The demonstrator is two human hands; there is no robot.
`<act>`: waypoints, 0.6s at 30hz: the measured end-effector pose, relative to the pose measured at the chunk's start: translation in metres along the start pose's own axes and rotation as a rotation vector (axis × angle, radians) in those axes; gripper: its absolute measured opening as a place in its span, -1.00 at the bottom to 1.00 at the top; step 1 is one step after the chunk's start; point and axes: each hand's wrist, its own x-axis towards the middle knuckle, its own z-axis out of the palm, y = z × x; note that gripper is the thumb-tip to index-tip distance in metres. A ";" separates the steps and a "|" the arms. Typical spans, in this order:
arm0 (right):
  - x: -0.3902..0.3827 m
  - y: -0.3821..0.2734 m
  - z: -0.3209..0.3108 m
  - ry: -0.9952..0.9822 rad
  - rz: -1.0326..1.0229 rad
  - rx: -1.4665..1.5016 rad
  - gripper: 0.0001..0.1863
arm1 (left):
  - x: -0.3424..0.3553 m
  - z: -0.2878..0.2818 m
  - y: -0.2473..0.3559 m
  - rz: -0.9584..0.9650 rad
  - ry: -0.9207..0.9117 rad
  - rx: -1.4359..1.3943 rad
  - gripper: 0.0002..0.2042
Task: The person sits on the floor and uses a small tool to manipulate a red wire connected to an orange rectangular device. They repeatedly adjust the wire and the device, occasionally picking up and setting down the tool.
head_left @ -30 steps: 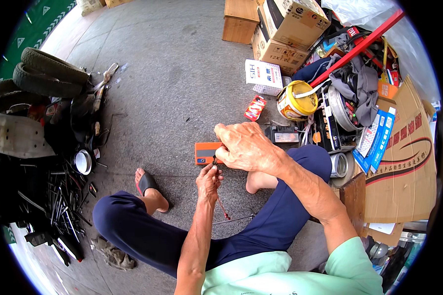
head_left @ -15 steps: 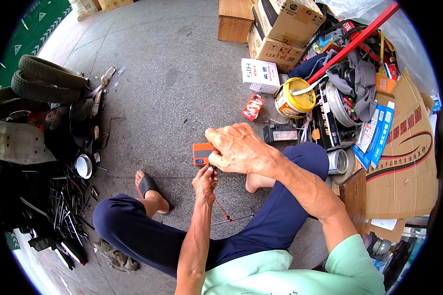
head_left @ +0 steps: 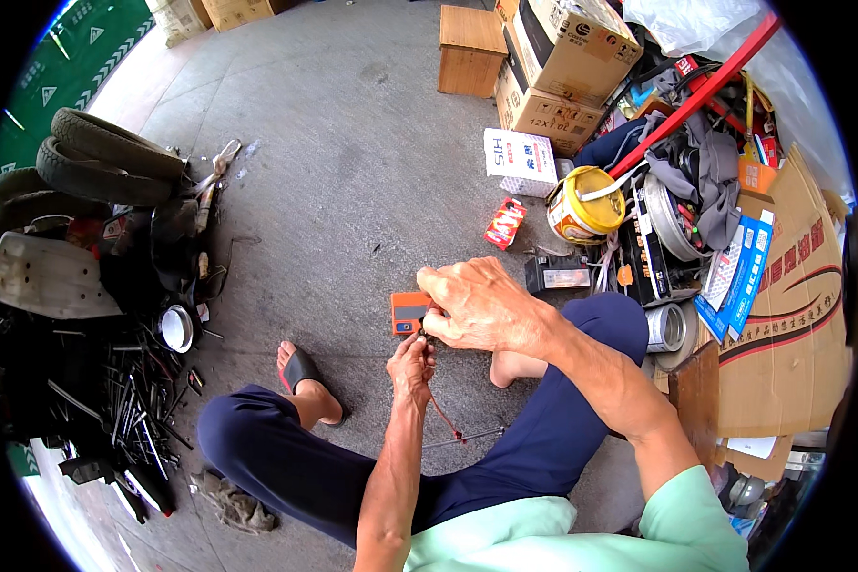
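An orange box-shaped block [head_left: 403,327] with a grey panel and a small blue patch is in front of me, partly covered by my right hand [head_left: 486,305]. That hand reaches over its right side, fingers bent and closed in a pinch; whatever is between them is hidden. Just below the block's lower edge, my left hand [head_left: 411,370] has its fingertips pressed together on something small and dark. The two hands nearly meet there. From beside my left hand a thin reddish cord [head_left: 442,414] runs down to a thin metal rod [head_left: 477,436] between my legs.
Stacked tyres [head_left: 110,157] and scattered metal tools [head_left: 138,419] lie on the left. On the right stand a yellow-lidded bucket [head_left: 589,202], a black battery [head_left: 557,275], a red carton [head_left: 505,223], cardboard boxes [head_left: 567,57], an open can [head_left: 665,328] and a large cardboard sheet [head_left: 782,315].
The whole view has shifted slightly, so everything sits a little further right and lower. Both hands keep nearly the same place at the orange block, with my right fingers slightly turned.
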 end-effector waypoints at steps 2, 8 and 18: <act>0.003 0.000 -0.002 -0.013 0.014 0.014 -0.82 | -0.001 0.002 0.003 0.014 -0.006 -0.018 -0.62; 0.001 0.002 0.002 -0.014 0.015 0.011 -0.83 | -0.002 -0.001 0.004 0.003 0.032 -0.002 -0.64; 0.002 0.005 -0.002 -0.031 0.056 -0.033 -0.86 | -0.003 -0.001 0.003 0.038 0.056 0.050 -0.69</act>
